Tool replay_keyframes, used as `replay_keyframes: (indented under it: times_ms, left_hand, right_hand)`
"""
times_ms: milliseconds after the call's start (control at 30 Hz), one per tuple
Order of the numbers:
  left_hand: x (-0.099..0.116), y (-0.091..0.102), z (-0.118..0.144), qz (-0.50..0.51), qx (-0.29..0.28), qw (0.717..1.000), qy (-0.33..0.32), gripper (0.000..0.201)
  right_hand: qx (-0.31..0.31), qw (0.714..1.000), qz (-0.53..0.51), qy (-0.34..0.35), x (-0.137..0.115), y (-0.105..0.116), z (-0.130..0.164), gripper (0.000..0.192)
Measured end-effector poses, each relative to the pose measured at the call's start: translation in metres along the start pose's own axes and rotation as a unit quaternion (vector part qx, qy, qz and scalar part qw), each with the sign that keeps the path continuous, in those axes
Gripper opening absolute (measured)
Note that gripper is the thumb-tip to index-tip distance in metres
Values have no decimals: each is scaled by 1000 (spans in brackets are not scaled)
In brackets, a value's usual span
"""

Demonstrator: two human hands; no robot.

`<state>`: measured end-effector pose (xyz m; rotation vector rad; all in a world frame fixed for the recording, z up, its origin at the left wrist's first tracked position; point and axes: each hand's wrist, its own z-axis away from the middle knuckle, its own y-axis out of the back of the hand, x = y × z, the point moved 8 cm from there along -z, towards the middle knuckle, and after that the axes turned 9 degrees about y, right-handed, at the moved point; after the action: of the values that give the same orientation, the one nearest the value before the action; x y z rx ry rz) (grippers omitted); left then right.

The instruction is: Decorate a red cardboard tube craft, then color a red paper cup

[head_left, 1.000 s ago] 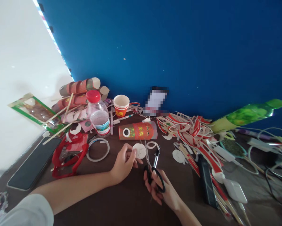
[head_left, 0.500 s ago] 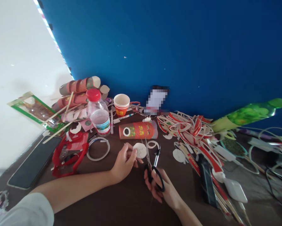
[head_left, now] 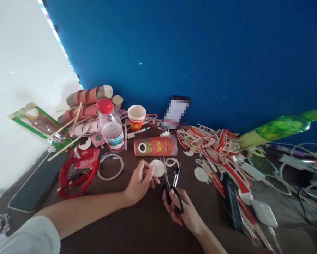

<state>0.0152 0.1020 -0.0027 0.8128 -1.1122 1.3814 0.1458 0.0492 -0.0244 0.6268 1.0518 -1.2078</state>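
On the near side of a red paper tube (head_left: 155, 146), the left hand (head_left: 139, 182) pinches a white disc (head_left: 157, 168); the right hand (head_left: 184, 208) grips scissors (head_left: 167, 182), blades beside the disc. A pen (head_left: 177, 174) lies close by the scissors; a bottle (head_left: 112, 131) and cut strips (head_left: 222, 141) flank the tube.

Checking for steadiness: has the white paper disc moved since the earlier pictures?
No, not noticeably: the white paper disc keeps its place in front of the red tube.

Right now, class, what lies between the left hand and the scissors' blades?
The head view shows a white paper disc, pinched by the left hand.
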Motion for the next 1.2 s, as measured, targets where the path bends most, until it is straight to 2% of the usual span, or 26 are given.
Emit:
replay_keyframes:
  times_ms: [400, 633, 1200]
  left_hand:
    - [3, 1, 1, -5, 5, 1000, -2, 38]
    - [4, 1, 2, -6, 6, 1000, -4, 39]
    - [5, 3, 1, -10, 17, 1000, 6, 39]
  right_hand:
    - [2, 1000, 15, -8, -4, -1, 0, 66]
    - [29, 999, 16, -8, -10, -1, 3, 64]
    - [21, 999, 23, -35, -3, 0, 2, 67]
